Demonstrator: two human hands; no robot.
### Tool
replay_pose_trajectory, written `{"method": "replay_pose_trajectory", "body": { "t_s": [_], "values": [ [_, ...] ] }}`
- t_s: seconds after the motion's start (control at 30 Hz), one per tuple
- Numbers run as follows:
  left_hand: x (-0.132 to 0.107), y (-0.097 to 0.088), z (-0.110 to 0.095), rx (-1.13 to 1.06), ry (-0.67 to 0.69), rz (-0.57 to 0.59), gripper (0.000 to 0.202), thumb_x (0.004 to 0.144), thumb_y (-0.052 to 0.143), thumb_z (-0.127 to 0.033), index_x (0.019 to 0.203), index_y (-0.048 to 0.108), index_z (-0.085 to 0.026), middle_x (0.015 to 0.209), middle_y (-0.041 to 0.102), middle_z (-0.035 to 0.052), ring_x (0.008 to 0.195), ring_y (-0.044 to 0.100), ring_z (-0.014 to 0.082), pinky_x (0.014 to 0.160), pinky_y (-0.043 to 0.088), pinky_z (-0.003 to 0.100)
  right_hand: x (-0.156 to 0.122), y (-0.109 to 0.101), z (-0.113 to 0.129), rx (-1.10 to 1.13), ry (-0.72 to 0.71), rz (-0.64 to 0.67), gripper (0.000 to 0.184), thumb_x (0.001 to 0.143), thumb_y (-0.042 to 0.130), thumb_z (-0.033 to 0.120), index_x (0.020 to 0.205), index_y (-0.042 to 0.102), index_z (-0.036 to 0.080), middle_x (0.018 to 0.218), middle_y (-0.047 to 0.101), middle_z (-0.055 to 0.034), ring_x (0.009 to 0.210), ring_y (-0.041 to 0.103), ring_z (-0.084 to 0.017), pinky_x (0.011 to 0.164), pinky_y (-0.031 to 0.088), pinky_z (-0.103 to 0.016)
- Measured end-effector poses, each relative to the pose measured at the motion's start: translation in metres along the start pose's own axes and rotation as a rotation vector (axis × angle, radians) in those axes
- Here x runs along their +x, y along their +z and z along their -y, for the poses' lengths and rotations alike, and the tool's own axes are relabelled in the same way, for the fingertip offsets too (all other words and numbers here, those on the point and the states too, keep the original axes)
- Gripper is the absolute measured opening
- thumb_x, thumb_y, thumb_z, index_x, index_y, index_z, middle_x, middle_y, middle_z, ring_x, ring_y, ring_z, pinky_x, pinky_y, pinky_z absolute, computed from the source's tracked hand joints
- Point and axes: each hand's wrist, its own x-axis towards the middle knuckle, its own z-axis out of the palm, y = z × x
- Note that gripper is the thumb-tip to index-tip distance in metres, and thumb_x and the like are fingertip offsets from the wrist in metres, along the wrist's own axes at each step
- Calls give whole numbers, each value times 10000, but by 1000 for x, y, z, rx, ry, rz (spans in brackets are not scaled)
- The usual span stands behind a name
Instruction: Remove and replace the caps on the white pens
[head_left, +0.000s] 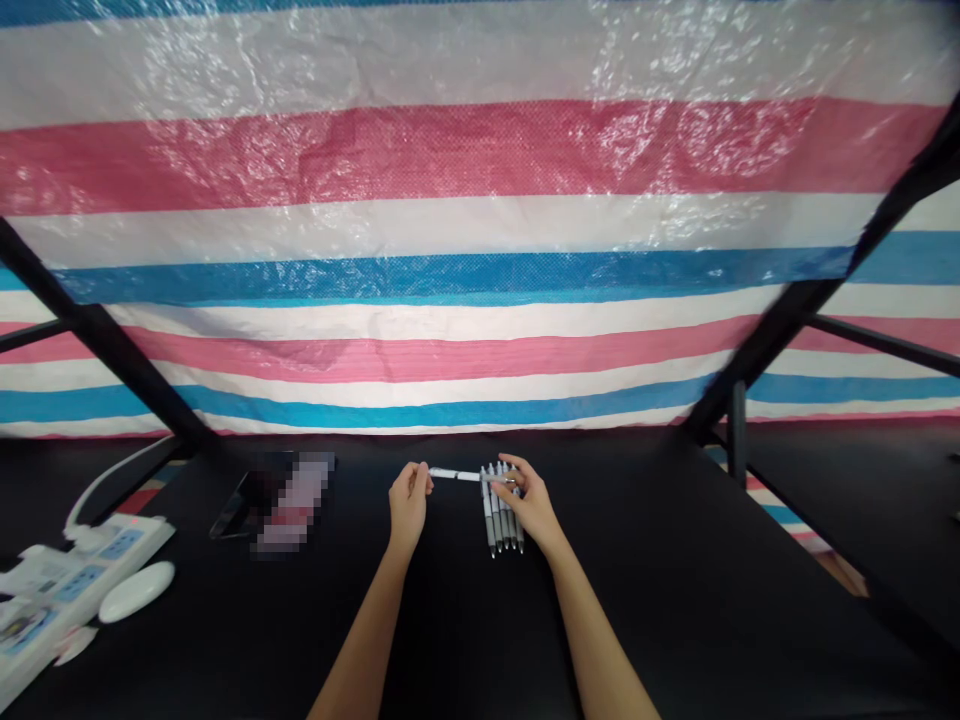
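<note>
A white and grey click pen [466, 477] is held nearly level above the black table [465, 630]. My left hand [409, 503] is closed, pinching the pen's left end between thumb and fingertips. At its grey right end, the curled fingers and thumb of my right hand [531, 503] close around the pen. Beneath this end lies a row of several similar pens [497, 525], side by side with their tips toward me. The right hand partly covers the upper right of that row.
A smartphone [244, 505] lies at the left beside a blurred-out patch. Farther left are a white power strip [82, 580] with plugs and a white oval object [136, 592]. Black frame bars [142, 370] slope on both sides before a striped plastic sheet [450, 150].
</note>
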Motion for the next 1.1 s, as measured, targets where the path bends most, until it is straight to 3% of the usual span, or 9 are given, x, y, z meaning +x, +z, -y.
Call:
{"method": "replay_pose_trajectory", "body": {
  "t_s": [0.17, 0.33, 0.4, 0.47, 0.53, 0.73, 1.1],
  "values": [
    [1, -1, 2, 7, 4, -14, 355, 827, 452, -448, 583, 473, -191, 524, 478, -29, 510, 474, 109, 544, 388, 224, 1, 0, -2, -46, -30, 15, 267, 719, 626, 432, 802, 623, 178, 760, 647, -36, 666, 591, -169, 652, 452, -276],
    [0, 0, 0, 12, 11, -12, 353, 829, 449, -439, 577, 461, -192, 528, 473, -29, 514, 472, 107, 537, 381, 219, 0, -1, 2, -284, -28, -18, 434, 830, 454, 490, 585, 626, 176, 586, 602, -17, 607, 565, -167, 630, 412, -264],
    [0, 1, -1, 23, 11, -10, 354, 829, 450, -438, 575, 459, -193, 528, 474, -28, 516, 473, 108, 535, 379, 218, 0, -1, 2, -275, -22, -28, 407, 839, 442, 483, 660, 644, 178, 588, 607, -13, 609, 570, -168, 639, 414, -266],
    [-1, 1, -1, 31, 7, -14, 351, 829, 451, -437, 576, 461, -193, 527, 476, -27, 515, 474, 109, 533, 379, 218, 0, -1, -1, -197, -23, -23, 299, 807, 513, 445, 882, 637, 184, 619, 619, 1, 633, 583, -170, 662, 427, -268],
    [-1, 0, -1, 36, 7, -19, 349, 829, 451, -437, 579, 465, -193, 528, 481, -25, 516, 478, 110, 532, 382, 219, 1, -1, -4, -122, -34, -14, 347, 748, 599, 390, 1031, 568, 190, 647, 617, 15, 653, 591, -170, 678, 437, -268],
    [0, -1, -2, 45, 0, -31, 348, 827, 450, -444, 588, 478, -194, 529, 495, -20, 519, 487, 117, 531, 386, 220, 2, -2, -7, -147, -58, 13, 217, 760, 574, 406, 796, 595, 193, 719, 632, -15, 683, 589, -171, 689, 440, -276],
    [-1, 1, -3, 18, 11, -27, 352, 820, 456, -452, 579, 470, -195, 522, 487, -24, 510, 479, 113, 528, 381, 221, 0, -2, 1, -392, -52, -46, 487, 840, 405, 532, 556, 612, 194, 572, 584, -14, 648, 546, -174, 681, 385, -279]
  ]
}}
